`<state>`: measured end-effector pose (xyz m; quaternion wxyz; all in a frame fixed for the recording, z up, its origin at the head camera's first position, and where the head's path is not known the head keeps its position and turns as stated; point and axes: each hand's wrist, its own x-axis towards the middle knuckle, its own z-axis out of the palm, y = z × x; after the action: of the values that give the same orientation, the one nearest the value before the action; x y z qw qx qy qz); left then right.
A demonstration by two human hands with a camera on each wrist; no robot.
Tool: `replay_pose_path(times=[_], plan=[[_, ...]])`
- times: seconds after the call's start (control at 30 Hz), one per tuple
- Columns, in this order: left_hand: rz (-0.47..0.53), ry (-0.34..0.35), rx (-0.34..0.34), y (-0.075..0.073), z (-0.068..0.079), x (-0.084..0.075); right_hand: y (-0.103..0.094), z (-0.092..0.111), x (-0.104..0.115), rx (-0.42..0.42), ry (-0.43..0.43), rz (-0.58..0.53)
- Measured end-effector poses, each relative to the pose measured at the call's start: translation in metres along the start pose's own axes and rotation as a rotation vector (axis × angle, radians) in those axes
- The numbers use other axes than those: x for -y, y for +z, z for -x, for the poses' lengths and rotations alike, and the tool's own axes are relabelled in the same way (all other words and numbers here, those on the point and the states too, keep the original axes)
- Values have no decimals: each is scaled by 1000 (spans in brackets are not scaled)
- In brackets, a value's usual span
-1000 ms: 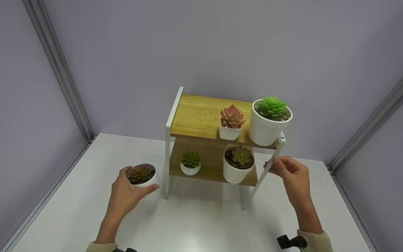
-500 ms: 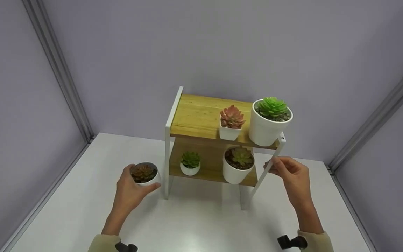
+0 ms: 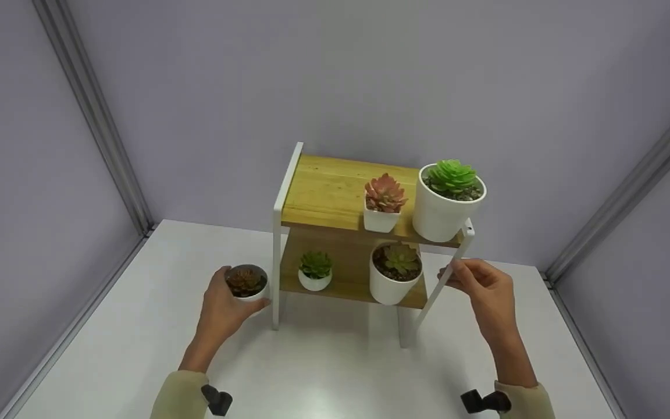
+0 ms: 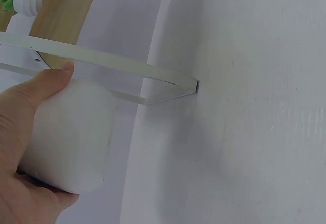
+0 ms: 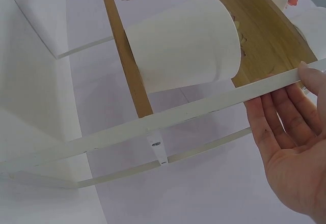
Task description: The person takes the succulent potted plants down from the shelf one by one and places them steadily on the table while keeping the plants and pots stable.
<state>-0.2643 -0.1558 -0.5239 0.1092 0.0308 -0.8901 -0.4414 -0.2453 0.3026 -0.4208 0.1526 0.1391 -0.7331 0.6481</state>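
My left hand (image 3: pixel 221 308) holds a white round pot with a brownish-red succulent (image 3: pixel 246 281), thumb on the near side and fingers around the far side. In the left wrist view this white pot (image 4: pixel 74 135) is off the table, close beside the shelf's left side frame (image 4: pixel 102 61). At the other end, my right hand (image 3: pixel 486 297) pinches the right front leg (image 3: pixel 439 288) of the two-tier wooden shelf (image 3: pixel 329 186) between thumb and fingers. The right wrist view shows the thumb (image 5: pixel 308 74) on the white bar, with fingers behind it.
On the top board stand a square pot with a pink succulent (image 3: pixel 382 201) and a large pot with a bright green succulent (image 3: pixel 445 203). The lower board carries a small green succulent (image 3: pixel 315 270) and a bigger potted succulent (image 3: pixel 394 276). Grey walls surround the white table (image 3: pixel 335 372).
My left hand has moved the potted brownish-red succulent right and slightly away from me, nearer the shelf's left leg. The right hand stays on the right leg.
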Motion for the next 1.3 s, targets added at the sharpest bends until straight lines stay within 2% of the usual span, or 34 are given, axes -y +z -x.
replay_pose_path(times=[0.17, 0.47, 0.73, 0.97, 1.3], plan=[[-3, 26, -13, 6, -11, 6, 0, 0, 0, -7, -1, 5], [18, -8, -11, 18, -23, 16, 1, 2, 1, -13, 12, -10], [14, -1, -30, 25, -31, 21, 5, 0, 5, -67, 27, -29], [31, -1, -62, 30, -38, 31, 3, 0, 5, -47, 29, -18], [28, -21, -63, 33, -49, 35, 1, 1, 4, 2, 0, -7]])
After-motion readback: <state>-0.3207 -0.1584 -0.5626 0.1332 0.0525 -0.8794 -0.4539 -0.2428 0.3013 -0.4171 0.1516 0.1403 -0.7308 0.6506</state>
